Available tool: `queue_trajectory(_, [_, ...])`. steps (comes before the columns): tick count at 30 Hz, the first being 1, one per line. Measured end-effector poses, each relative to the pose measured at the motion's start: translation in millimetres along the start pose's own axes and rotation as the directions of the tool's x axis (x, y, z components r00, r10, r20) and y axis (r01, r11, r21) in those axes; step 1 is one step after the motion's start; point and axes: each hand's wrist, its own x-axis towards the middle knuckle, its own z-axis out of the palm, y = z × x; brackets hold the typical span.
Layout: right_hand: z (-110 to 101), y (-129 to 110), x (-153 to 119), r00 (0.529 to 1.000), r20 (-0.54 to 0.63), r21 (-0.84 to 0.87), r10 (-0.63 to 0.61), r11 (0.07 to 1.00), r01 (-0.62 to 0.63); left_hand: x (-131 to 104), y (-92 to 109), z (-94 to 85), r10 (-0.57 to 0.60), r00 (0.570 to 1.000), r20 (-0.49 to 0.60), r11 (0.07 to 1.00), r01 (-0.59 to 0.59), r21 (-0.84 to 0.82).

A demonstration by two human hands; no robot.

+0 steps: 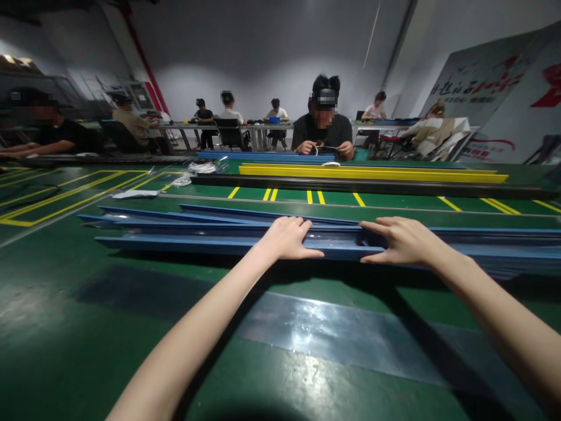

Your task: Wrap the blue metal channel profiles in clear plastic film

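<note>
Several long blue plastic channels (175, 242) lie side by side across a green surface in front of me. My left hand (287, 238) grips the nearest blue channel from above, fingers over its far edge and thumb on its near side. My right hand (401, 241) holds the same channel a little further right, fingers curled over its top and thumb against the near face. Both arms reach forward from the bottom of the view.
Beyond lie a black channel (350, 186), a yellow channel (372, 173) and another blue one (263, 156). A person in black (323, 131) sits opposite with hands together. Other people sit at tables behind. Yellow floor lines (65, 196) and plastic wrap (201, 168) at left.
</note>
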Motion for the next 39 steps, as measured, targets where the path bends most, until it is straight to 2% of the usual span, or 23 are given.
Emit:
queue_trajectory(4, [11,-20,-14,1.000,-0.023,0.040,0.003,0.999,-0.002,-19,5,9.0,-0.008,1.000,0.029,1.000,0.008,-0.006])
queue_trajectory(10, [24,-47,-23,0.999,0.031,0.069,0.013,0.997,-0.016,-41,0,22.9,0.016,0.999,0.038,1.000,-0.017,0.023])
queue_trajectory(16, [38,-61,-24,0.999,0.043,0.101,0.021,0.995,-0.025,-53,-5,33.7,0.009,0.999,0.048,0.999,-0.011,0.047])
queue_trajectory(25, [49,-68,-16,0.990,0.114,0.155,0.081,0.983,-0.098,-57,-13,50.6,-0.001,0.999,0.050,0.999,-0.001,0.039])
queue_trajectory(34, [50,-74,-18,0.990,0.101,0.145,0.100,0.983,-0.114,-57,-12,46.5,-0.002,0.995,0.099,0.999,-0.001,0.034])
queue_trajectory(37, [53,-74,-21,0.991,0.086,0.186,0.103,0.975,-0.118,-53,-6,43.8,0.002,0.990,0.139,1.000,-0.001,-0.008])
queue_trajectory(39, [57,-70,-24,0.991,0.082,0.227,0.108,0.966,-0.124,-47,7,42.8,-0.011,0.987,0.162,0.999,0.019,-0.048])
